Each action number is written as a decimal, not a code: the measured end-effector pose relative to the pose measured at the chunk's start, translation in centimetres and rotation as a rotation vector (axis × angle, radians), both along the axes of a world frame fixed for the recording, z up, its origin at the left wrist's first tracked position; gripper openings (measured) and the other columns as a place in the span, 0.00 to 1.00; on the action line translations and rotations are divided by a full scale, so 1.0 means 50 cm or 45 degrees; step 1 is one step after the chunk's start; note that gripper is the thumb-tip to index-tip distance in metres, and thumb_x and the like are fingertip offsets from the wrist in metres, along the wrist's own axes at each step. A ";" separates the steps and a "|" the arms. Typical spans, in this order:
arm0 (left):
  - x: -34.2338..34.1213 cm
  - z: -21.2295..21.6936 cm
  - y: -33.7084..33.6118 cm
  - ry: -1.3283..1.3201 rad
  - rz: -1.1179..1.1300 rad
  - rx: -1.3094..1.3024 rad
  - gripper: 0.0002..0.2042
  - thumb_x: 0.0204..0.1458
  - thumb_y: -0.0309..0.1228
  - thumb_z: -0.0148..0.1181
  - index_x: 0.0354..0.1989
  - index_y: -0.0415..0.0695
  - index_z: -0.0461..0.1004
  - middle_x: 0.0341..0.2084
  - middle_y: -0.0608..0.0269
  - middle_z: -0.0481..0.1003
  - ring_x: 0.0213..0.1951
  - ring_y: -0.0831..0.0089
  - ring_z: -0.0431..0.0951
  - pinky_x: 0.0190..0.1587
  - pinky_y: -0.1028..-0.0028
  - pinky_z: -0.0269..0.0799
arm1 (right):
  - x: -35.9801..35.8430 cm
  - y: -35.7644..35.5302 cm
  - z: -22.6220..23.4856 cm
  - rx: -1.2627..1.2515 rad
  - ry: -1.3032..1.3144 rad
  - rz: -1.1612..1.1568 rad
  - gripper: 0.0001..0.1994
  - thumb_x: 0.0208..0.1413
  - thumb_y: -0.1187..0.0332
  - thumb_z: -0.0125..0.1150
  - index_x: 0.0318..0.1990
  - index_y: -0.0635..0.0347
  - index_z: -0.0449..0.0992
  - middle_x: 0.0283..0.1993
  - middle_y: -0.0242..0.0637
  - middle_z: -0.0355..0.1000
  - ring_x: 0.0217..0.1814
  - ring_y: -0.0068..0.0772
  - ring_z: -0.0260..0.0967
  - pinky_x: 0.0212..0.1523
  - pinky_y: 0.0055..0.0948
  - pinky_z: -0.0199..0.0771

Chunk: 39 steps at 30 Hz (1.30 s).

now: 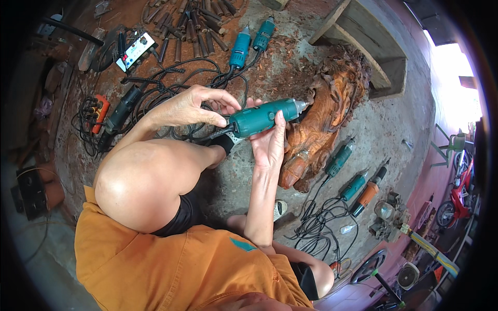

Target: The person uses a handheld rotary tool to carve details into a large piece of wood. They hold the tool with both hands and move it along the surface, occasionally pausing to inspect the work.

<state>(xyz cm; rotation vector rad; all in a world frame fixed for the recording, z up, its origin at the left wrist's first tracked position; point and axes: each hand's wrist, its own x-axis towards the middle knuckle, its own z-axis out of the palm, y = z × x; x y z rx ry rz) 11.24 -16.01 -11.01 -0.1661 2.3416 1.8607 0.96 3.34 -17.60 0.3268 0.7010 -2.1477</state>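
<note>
Teal die grinder [262, 117], silver collet toward the wood carving [321, 124]. I see my right hand [270, 142] wrapped around its body from below. My left hand [189, 106] pinches its rear end.

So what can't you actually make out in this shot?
- Head view: the tip of the teal grinder blends into the wood carving behind it.
- The left hand hides the grinder's rear end.
- The chisels are cut off by the top edge.
- The right rim is overexposed and dark.
</note>
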 end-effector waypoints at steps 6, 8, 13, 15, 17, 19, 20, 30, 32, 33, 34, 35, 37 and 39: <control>-0.013 0.007 0.019 0.256 -0.031 -0.355 0.21 0.44 0.36 0.71 0.48 0.43 0.76 0.38 0.58 0.78 0.41 0.67 0.77 0.46 0.67 0.72 | 0.007 -0.003 0.001 -0.022 -0.018 -0.017 0.24 0.57 0.56 0.64 0.53 0.60 0.67 0.53 0.44 0.71 0.61 0.44 0.67 0.61 0.47 0.69; -0.017 0.001 0.029 0.297 -0.037 -0.421 0.20 0.43 0.35 0.71 0.46 0.43 0.76 0.37 0.57 0.78 0.40 0.64 0.77 0.44 0.65 0.72 | 0.007 0.000 0.003 -0.023 0.004 0.030 0.23 0.58 0.55 0.62 0.52 0.62 0.68 0.52 0.45 0.73 0.59 0.40 0.69 0.61 0.42 0.70; -0.001 0.000 0.032 0.393 -0.046 -0.607 0.21 0.41 0.32 0.72 0.45 0.40 0.75 0.36 0.56 0.77 0.38 0.61 0.77 0.44 0.65 0.71 | 0.017 -0.013 -0.009 -0.066 0.001 0.049 0.20 0.59 0.55 0.61 0.49 0.64 0.71 0.49 0.44 0.75 0.52 0.35 0.73 0.53 0.36 0.77; 0.001 0.000 0.031 0.429 -0.065 -0.692 0.22 0.41 0.32 0.72 0.46 0.39 0.75 0.37 0.55 0.77 0.38 0.59 0.77 0.44 0.65 0.70 | 0.017 -0.016 0.000 -0.075 -0.036 0.050 0.20 0.59 0.56 0.61 0.49 0.64 0.71 0.48 0.43 0.75 0.52 0.34 0.73 0.53 0.36 0.77; -0.002 0.000 0.032 0.456 -0.102 -0.773 0.23 0.41 0.33 0.72 0.46 0.38 0.73 0.39 0.53 0.77 0.39 0.57 0.76 0.43 0.64 0.69 | 0.015 -0.014 -0.002 -0.069 -0.036 0.028 0.20 0.58 0.56 0.62 0.48 0.64 0.72 0.48 0.43 0.74 0.53 0.34 0.72 0.53 0.36 0.77; -0.006 -0.004 0.035 0.456 -0.108 -0.801 0.23 0.41 0.32 0.71 0.46 0.38 0.72 0.38 0.52 0.77 0.40 0.55 0.75 0.43 0.63 0.69 | 0.015 -0.015 -0.008 -0.060 -0.044 0.013 0.21 0.58 0.56 0.63 0.48 0.64 0.72 0.49 0.42 0.74 0.53 0.34 0.72 0.53 0.36 0.77; -0.004 -0.004 0.032 0.426 -0.109 -0.787 0.23 0.41 0.32 0.71 0.46 0.38 0.72 0.39 0.52 0.77 0.40 0.54 0.75 0.44 0.62 0.69 | 0.017 -0.017 -0.009 -0.060 -0.035 0.018 0.21 0.58 0.55 0.63 0.49 0.64 0.72 0.49 0.42 0.74 0.52 0.34 0.72 0.53 0.36 0.77; -0.007 0.020 0.051 -0.291 0.023 -0.559 0.37 0.39 0.35 0.70 0.60 0.43 0.60 0.44 0.47 0.76 0.49 0.45 0.75 0.50 0.58 0.71 | 0.065 -0.055 -0.056 0.000 -0.030 -0.010 0.23 0.53 0.62 0.69 0.53 0.58 0.66 0.55 0.38 0.70 0.60 0.33 0.65 0.63 0.41 0.64; -0.002 -0.011 0.047 -0.305 0.018 -0.615 0.40 0.38 0.35 0.71 0.62 0.47 0.58 0.43 0.47 0.76 0.45 0.47 0.77 0.49 0.59 0.71 | 0.088 -0.067 -0.065 -0.007 0.023 0.052 0.27 0.53 0.61 0.69 0.57 0.56 0.64 0.58 0.36 0.66 0.61 0.29 0.62 0.64 0.35 0.57; 0.000 -0.025 0.045 -0.315 0.016 -0.645 0.42 0.37 0.36 0.72 0.64 0.48 0.57 0.43 0.47 0.76 0.43 0.48 0.78 0.48 0.59 0.72 | 0.102 -0.075 -0.078 0.074 0.112 0.077 0.29 0.53 0.61 0.70 0.58 0.57 0.63 0.58 0.36 0.65 0.61 0.29 0.61 0.64 0.34 0.57; 0.004 -0.035 0.045 -0.240 0.032 -0.698 0.38 0.38 0.35 0.72 0.61 0.45 0.62 0.42 0.50 0.77 0.43 0.57 0.79 0.47 0.64 0.72 | 0.117 -0.084 -0.092 0.156 0.202 0.102 0.30 0.53 0.61 0.70 0.59 0.57 0.62 0.59 0.35 0.64 0.61 0.30 0.61 0.64 0.34 0.56; 0.009 -0.040 0.042 -0.209 0.046 -0.743 0.38 0.37 0.35 0.72 0.60 0.45 0.62 0.42 0.50 0.77 0.42 0.58 0.79 0.47 0.64 0.72 | 0.131 -0.093 -0.098 0.224 0.286 0.136 0.32 0.52 0.61 0.70 0.60 0.58 0.61 0.59 0.35 0.64 0.61 0.30 0.61 0.65 0.33 0.56; 0.027 -0.056 0.042 -0.202 0.137 -0.704 0.37 0.37 0.35 0.72 0.60 0.44 0.63 0.42 0.50 0.77 0.42 0.59 0.79 0.47 0.64 0.72 | 0.147 -0.103 -0.085 0.262 0.353 0.230 0.35 0.54 0.62 0.69 0.64 0.61 0.55 0.60 0.39 0.62 0.63 0.32 0.59 0.64 0.33 0.58; 0.041 -0.087 0.045 -0.219 0.235 -0.584 0.36 0.37 0.35 0.72 0.59 0.44 0.64 0.42 0.51 0.77 0.42 0.60 0.79 0.47 0.65 0.72 | 0.150 -0.101 -0.083 0.223 0.378 0.264 0.33 0.56 0.64 0.66 0.64 0.62 0.54 0.60 0.41 0.63 0.65 0.34 0.58 0.67 0.36 0.57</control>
